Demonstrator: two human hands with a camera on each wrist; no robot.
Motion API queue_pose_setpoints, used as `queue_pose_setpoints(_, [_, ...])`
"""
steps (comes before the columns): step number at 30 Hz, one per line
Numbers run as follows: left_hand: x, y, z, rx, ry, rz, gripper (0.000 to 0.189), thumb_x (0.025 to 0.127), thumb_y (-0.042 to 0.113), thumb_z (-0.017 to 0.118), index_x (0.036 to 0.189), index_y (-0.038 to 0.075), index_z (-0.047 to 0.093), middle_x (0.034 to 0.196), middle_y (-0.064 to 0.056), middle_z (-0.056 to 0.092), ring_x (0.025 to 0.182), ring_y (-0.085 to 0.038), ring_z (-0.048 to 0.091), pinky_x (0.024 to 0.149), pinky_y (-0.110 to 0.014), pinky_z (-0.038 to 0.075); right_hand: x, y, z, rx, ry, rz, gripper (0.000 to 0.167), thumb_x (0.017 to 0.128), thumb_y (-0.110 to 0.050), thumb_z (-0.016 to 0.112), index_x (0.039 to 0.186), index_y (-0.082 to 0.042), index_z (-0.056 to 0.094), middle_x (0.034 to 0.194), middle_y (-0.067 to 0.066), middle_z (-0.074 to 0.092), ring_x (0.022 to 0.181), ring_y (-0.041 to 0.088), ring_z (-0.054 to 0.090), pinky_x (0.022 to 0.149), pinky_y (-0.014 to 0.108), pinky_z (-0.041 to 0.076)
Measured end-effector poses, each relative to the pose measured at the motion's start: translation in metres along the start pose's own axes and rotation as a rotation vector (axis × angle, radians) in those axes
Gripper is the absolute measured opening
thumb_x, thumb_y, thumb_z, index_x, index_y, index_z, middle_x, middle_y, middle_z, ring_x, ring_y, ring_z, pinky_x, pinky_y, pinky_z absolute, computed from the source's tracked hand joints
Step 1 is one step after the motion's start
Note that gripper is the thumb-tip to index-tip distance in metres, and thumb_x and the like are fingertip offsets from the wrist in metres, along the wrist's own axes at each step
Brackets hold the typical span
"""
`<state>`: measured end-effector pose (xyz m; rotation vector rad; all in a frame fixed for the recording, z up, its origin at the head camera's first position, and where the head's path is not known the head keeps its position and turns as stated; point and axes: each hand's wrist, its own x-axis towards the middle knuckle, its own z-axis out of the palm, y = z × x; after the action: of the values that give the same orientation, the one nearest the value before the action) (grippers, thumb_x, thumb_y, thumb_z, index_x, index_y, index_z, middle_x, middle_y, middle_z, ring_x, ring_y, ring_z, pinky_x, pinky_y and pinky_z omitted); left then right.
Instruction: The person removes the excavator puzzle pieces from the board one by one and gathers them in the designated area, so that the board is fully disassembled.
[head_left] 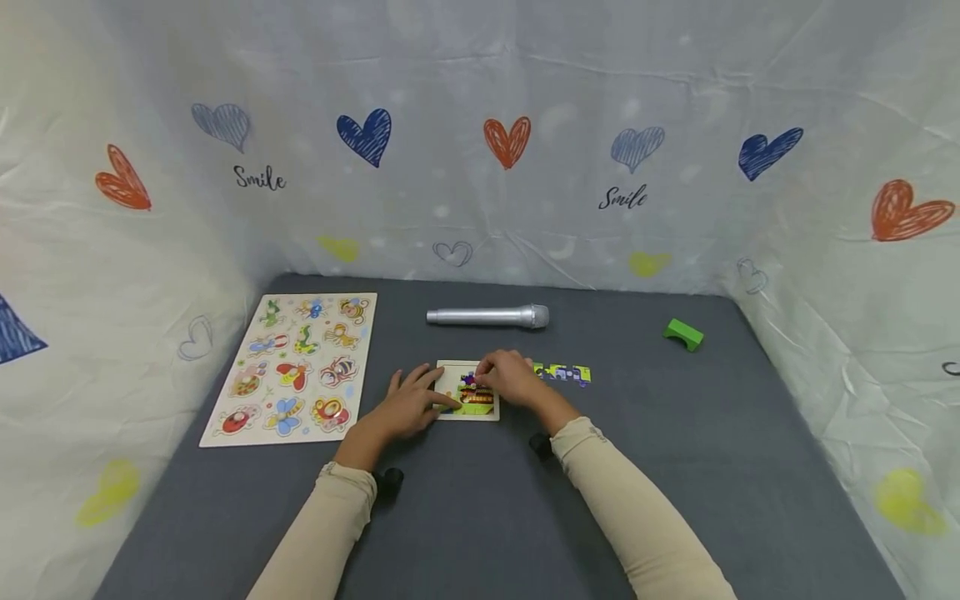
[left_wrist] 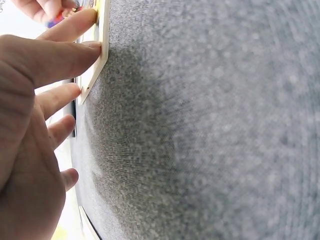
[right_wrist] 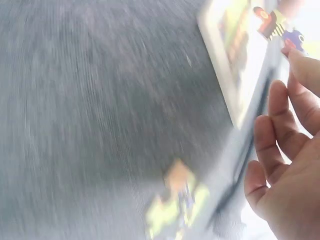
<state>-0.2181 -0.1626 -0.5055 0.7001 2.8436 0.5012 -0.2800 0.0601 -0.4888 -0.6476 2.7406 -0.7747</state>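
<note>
A small square jigsaw puzzle tray (head_left: 468, 417) with a pale rim and a partly filled colourful picture lies mid-table. My left hand (head_left: 405, 408) rests over its left side with fingers spread. In the left wrist view, the thumb and fingertips touch the tray's edge (left_wrist: 95, 70). Over the tray's upper right, my right hand (head_left: 512, 379) pinches a jigsaw piece (right_wrist: 280, 26) between thumb and forefinger, the other fingers loosely bent. The piece shows red, yellow and purple parts. Loose jigsaw pieces (head_left: 573, 374) lie to the right of the tray, partly behind the right hand.
A large board of insect pictures (head_left: 296, 367) lies at the left. Behind the tray is a silver microphone (head_left: 487, 317), and a green arch block (head_left: 683, 334) sits at the back right. Printed cloth walls (head_left: 450, 208) enclose the grey tabletop (head_left: 480, 517).
</note>
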Motion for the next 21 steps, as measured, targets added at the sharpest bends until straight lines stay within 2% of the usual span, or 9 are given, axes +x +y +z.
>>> queue_pose_setpoints(3, [-0.001,0.0,0.001,-0.002,0.007,0.0,0.029,0.094,0.016,0.063,0.119,0.029,0.071,0.155,-0.017,0.034,0.145,-0.042,0.02,0.108,-0.073,0.011,-0.009,0.013,-0.019,0.015,-0.033,0.022,0.013,0.095,-0.026,0.063,0.093,-0.018,0.073,0.101,-0.002,0.07,0.102,0.025,0.057,0.089,0.048,0.035])
queue_pose_setpoints(7, [-0.003,-0.001,0.0,-0.027,0.014,-0.009,0.031,0.093,0.015,0.064,0.12,0.029,0.071,0.155,-0.018,0.032,0.145,-0.043,0.02,0.108,-0.074,0.01,-0.025,0.04,-0.047,-0.038,-0.059,0.09,0.016,0.094,-0.028,0.064,0.095,-0.016,0.075,0.105,0.001,0.069,0.109,0.029,0.056,0.092,0.054,0.037])
queue_pose_setpoints(12, [0.001,0.0,0.0,-0.046,0.005,0.016,0.031,0.093,0.015,0.063,0.12,0.028,0.071,0.155,-0.02,0.031,0.144,-0.044,0.02,0.107,-0.074,0.009,-0.048,0.076,-0.073,-0.076,-0.112,0.195,0.014,0.093,-0.025,0.066,0.091,-0.014,0.075,0.099,0.001,0.068,0.096,0.024,0.057,0.095,0.059,0.036])
queue_pose_setpoints(17, [-0.001,-0.001,-0.004,-0.044,0.015,0.019,0.031,0.093,0.015,0.064,0.12,0.028,0.071,0.155,-0.02,0.032,0.144,-0.045,0.021,0.107,-0.075,0.009,-0.053,0.086,-0.079,-0.119,-0.155,0.214,0.013,0.092,-0.024,0.067,0.085,-0.015,0.073,0.094,0.0,0.067,0.093,0.022,0.055,0.094,0.059,0.036])
queue_pose_setpoints(21, [0.001,0.0,-0.001,-0.043,0.017,0.036,0.032,0.093,0.013,0.064,0.12,0.028,0.071,0.154,-0.021,0.033,0.142,-0.046,0.023,0.105,-0.076,0.01,-0.055,0.087,-0.077,-0.161,-0.138,0.234,0.012,0.091,-0.025,0.069,0.083,-0.017,0.073,0.096,0.0,0.065,0.095,0.023,0.054,0.092,0.058,0.037])
